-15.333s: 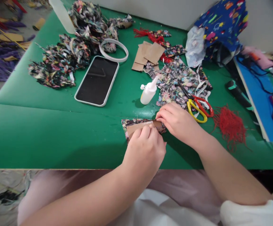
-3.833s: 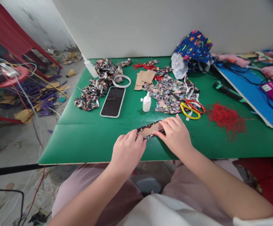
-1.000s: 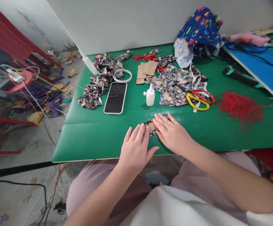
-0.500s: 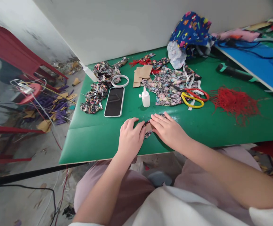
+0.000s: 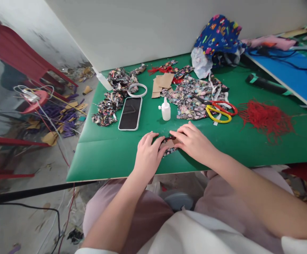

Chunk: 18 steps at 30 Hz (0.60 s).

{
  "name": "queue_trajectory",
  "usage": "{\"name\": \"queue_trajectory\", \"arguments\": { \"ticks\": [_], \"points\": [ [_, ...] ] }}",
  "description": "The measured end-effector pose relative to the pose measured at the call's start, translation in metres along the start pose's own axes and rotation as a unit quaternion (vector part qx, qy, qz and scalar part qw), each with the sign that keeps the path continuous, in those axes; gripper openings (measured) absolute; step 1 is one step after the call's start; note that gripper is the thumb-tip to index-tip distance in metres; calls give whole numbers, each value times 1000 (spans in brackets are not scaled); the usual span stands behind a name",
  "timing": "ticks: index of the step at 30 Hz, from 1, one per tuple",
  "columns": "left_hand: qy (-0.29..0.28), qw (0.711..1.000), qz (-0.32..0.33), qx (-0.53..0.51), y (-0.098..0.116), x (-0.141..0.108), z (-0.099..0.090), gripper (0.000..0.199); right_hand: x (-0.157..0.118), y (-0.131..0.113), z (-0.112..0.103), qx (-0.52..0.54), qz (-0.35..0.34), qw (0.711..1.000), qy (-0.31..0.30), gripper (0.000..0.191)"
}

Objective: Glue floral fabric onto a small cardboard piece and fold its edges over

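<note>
On the green table top, a small floral fabric piece (image 5: 170, 152) lies with a brown cardboard piece (image 5: 169, 143) on it. My left hand (image 5: 148, 150) holds its left end, thumb and curled fingers closed against the edges. At the right end my right hand (image 5: 194, 144) pinches the fabric's far edge, which is folded partly over the cardboard; the fingertips hide some of it. Just beyond my hands stands a small white squeeze bottle (image 5: 166, 111) with a pointed nozzle. Scissors (image 5: 219, 112) with red and yellow handles rest on a larger floral cloth (image 5: 192, 102).
A phone (image 5: 130, 113), a white ring (image 5: 137, 90) and gathered floral fabric (image 5: 107, 109) lie to the left. Cardboard pieces (image 5: 161, 84) sit farther back. A red thread pile (image 5: 267, 118) and a blue board (image 5: 293, 72) are at right. A second bottle (image 5: 104, 81) leans near the left edge.
My right hand has gone from lying flat over the fabric's right end to pinching its far edge and folding it inward. The left hand stays at the left end. The view shifts slightly.
</note>
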<state>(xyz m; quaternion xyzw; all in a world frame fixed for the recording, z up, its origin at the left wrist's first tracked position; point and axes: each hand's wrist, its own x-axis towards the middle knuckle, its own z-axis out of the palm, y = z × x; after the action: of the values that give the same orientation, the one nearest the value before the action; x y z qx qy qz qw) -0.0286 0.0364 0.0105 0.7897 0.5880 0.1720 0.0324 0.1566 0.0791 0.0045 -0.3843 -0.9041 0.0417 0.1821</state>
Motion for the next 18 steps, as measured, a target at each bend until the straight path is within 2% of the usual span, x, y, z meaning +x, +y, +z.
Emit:
{"name": "queue_trajectory", "arguments": {
  "ticks": [7,12,16,18],
  "points": [
    [-19,999,9,-39,-2,2,-1,33,1,3,-5,21,-2,1000,-18,26],
    [-9,994,12,-110,0,5,-3,28,2,3,-9,81,29,996,-29,28],
    [-11,980,-33,-195,3,5,-3,18,1,5,-13,107,50,992,-40,15],
    [-5,970,-71,-234,4,5,-4,13,-1,8,-18,154,76,984,-45,13]
  ]
}}
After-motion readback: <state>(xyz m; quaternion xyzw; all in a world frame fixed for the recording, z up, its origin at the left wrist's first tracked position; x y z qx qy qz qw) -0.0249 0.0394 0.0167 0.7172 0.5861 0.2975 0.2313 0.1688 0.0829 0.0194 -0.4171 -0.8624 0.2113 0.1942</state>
